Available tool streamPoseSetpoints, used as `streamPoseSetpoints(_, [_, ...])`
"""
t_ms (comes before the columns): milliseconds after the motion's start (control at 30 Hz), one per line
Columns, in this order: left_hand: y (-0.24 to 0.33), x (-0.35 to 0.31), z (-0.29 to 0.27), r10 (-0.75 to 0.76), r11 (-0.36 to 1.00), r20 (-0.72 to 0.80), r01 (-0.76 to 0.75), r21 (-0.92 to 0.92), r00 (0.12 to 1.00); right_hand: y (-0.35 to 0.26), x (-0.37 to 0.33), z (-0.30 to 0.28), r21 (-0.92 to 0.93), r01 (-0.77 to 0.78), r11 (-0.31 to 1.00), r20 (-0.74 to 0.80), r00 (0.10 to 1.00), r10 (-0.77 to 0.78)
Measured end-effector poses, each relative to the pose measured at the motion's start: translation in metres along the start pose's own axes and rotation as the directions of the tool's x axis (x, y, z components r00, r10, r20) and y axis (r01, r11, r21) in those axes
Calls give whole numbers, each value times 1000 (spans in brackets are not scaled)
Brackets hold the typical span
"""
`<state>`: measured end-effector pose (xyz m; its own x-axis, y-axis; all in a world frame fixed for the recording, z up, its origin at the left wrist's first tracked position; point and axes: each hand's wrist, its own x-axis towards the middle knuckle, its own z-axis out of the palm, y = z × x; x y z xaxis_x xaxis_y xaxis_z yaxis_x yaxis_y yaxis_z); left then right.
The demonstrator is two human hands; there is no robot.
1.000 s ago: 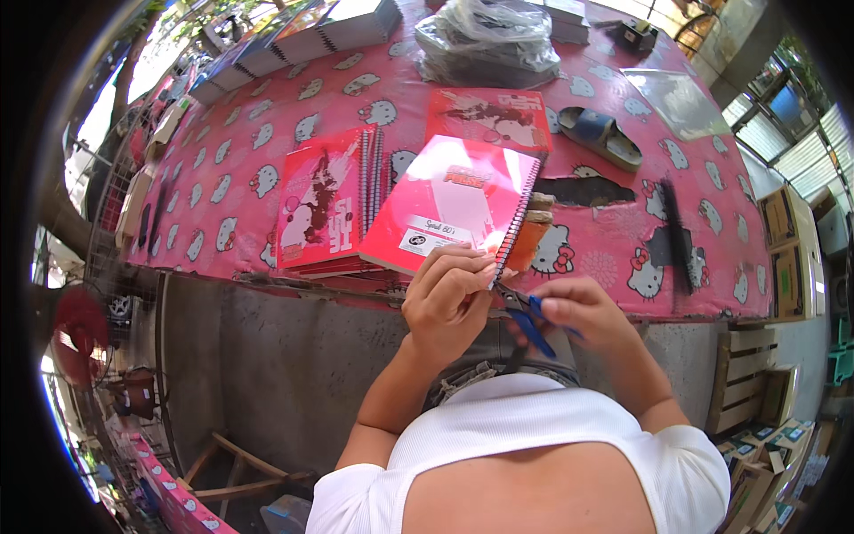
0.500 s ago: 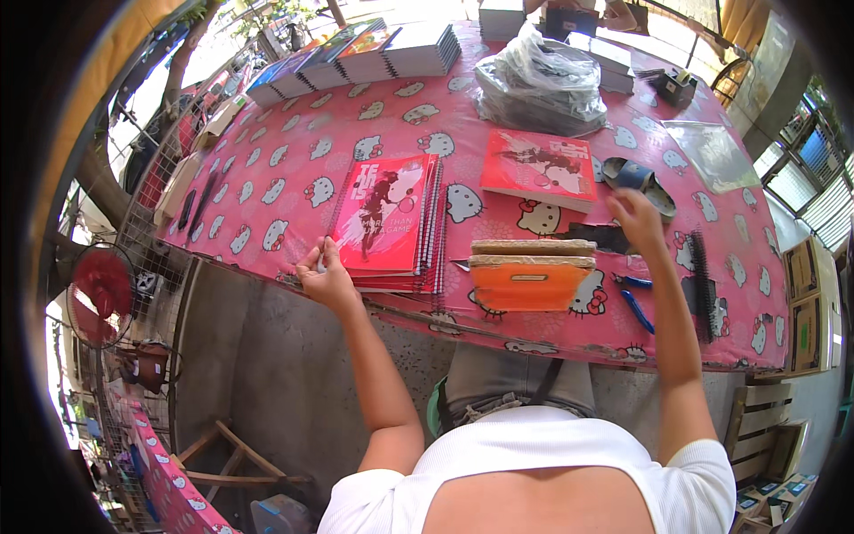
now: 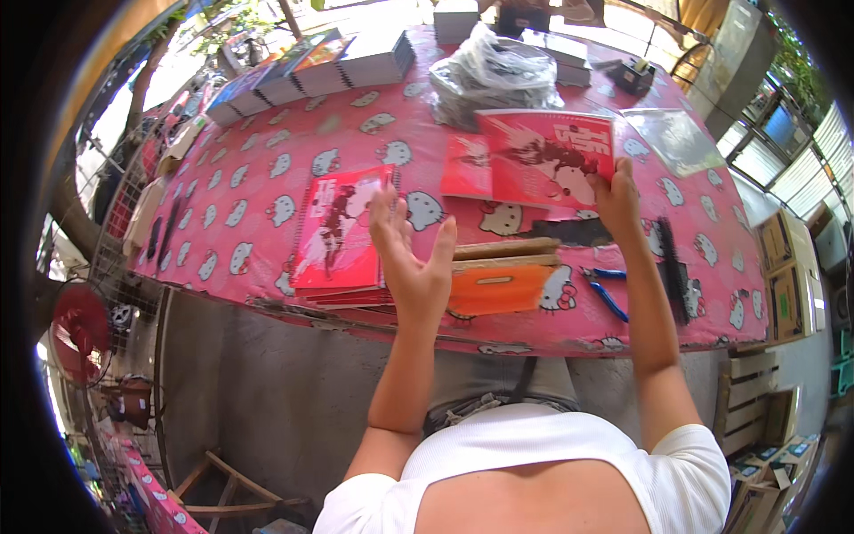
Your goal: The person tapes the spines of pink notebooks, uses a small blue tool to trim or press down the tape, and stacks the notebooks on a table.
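My right hand grips the edge of a red notebook with a sports picture and punched holes along its far edge. It is held tilted over another red stack, partly hiding it. My left hand is raised with fingers spread and holds nothing. It is nearest to a pile of red spiral notebooks and partly covers their right edge. Beside that hand stands an orange block-like thing with worn brown upper edges and a slot in its face.
Blue-handled pliers and a row of black binding coils lie at the right. Farther back are a clear plastic bag, stacks of spiral books, a clear sheet and a tape dispenser. A pink patterned cover spans the table.
My right hand has taken hold of a red notebook and lifted it from the stack. My left hand has left the spiral notebooks' lower left corner and moved right, opening. The view has shifted slightly.
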<state>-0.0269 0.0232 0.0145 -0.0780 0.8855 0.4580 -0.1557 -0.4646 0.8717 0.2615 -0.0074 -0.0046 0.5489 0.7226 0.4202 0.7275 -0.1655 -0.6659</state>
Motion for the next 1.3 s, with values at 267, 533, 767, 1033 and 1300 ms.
streamPoseSetpoints(267, [33,13,0,-17,998,385,-5,57,923,-13,-80,-23,564,92,820,225,939,-261])
streamPoseSetpoints(533, [28,3,-8,34,992,353,-74,101,935,-10,-95,-13,369,197,908,247,921,-300])
streamPoseSetpoints(767, [39,-33,38,362,531,512,-624,574,779,-16,-131,1,424,269,865,239,888,-393])
streamPoseSetpoints(1033, [15,-32,53,275,655,733,-680,330,621,125,-56,-94,-699,-226,678,-121,973,198])
streamPoseSetpoints(1300, [8,-27,55,412,760,601,-622,188,685,119,-51,-103,-558,-171,812,-126,985,120])
